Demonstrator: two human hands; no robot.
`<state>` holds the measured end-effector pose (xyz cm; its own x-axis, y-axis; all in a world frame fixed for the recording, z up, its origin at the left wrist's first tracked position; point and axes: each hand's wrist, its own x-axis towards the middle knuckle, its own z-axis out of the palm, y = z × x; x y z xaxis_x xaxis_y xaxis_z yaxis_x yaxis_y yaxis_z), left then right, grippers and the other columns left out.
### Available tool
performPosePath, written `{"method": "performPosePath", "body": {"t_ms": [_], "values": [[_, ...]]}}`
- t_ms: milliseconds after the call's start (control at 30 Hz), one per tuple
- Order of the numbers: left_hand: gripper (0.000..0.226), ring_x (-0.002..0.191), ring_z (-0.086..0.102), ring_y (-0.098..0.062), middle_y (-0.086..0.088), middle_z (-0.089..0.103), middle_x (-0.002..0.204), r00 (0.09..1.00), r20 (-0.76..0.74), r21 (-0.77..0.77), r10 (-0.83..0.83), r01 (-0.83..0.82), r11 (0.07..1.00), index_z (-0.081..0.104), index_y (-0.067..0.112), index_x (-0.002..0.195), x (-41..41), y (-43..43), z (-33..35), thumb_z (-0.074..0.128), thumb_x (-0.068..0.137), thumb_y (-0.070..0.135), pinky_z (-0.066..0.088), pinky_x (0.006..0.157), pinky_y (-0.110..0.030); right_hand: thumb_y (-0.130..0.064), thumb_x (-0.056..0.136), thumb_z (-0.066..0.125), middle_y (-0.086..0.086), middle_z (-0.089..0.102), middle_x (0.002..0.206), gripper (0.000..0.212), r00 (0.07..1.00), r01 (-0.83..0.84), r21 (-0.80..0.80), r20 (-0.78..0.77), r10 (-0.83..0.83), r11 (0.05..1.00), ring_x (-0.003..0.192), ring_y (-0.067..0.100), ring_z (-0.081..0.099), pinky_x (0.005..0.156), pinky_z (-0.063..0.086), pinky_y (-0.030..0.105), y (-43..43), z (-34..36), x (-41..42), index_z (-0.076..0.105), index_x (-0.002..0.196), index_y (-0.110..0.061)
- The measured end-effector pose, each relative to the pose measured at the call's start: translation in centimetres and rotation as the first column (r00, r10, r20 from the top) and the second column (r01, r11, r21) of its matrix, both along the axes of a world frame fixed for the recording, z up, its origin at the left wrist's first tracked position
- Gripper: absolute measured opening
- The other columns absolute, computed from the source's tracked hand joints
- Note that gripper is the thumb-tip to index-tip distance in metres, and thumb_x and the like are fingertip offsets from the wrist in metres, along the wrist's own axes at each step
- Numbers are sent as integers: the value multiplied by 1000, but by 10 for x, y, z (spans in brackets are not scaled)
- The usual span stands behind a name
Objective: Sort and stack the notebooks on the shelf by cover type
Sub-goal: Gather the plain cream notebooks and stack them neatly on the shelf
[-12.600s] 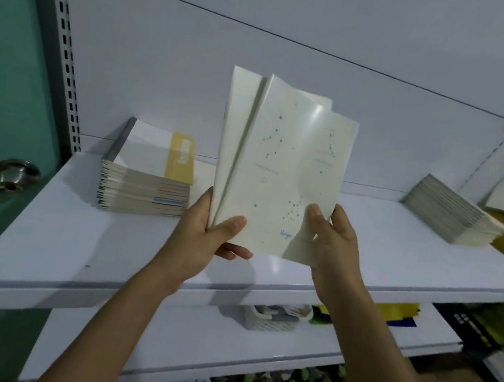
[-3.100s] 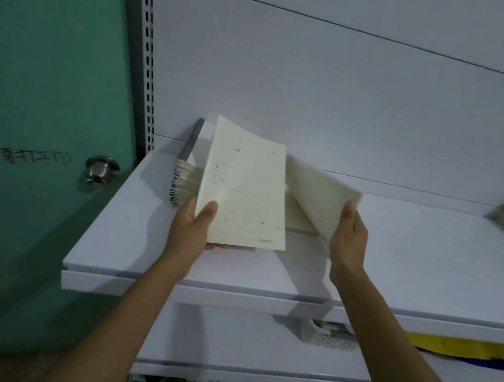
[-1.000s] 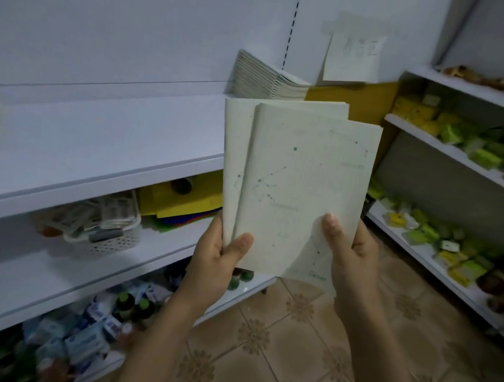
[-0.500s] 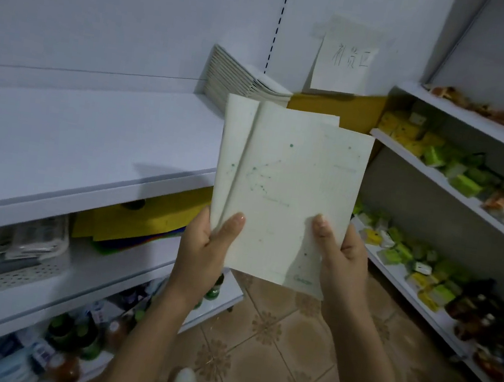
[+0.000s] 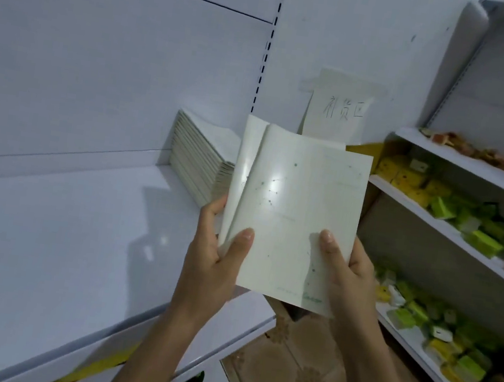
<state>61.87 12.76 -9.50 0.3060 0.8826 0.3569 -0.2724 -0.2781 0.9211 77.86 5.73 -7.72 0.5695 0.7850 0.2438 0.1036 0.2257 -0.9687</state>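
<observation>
Left hand (image 5: 218,260) and right hand (image 5: 349,269) both grip the fanned pale notebooks (image 5: 300,204) low down; recommend squaring them, then laying flat on the apparently matching stack (image 5: 199,164), centre frame.

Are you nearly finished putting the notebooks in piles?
Partly. One neat stack of pale notebooks already sits on the white shelf. The left hand and right hand hold a few star-dotted notebooks in the air, not yet on any pile. They need placing; whether more wait elsewhere is out of view.
</observation>
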Motion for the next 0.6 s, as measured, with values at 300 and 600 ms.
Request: {"method": "performPosePath", "body": {"t_ms": [300,600], "values": [[55,111,51,7,19,48,126,971,-148,118,185,-168,979,36,58,126,16,79,22,60,77,50,51,64,-10,-39,90,57,-16,68,104,27,987,-158,74,17,157,985,89,10,69,62,55,21,113,14,30,55,116,-36],[56,120,45,6,21,47,130,867,-250,79,431,-426,901,38,49,125,47,153,44,65,77,55,43,97,-26,-29,94,56,-19,68,100,17,923,-374,-65,75,378,925,90,0,66,60,53,17,236,42,79,54,111,-30]]}}
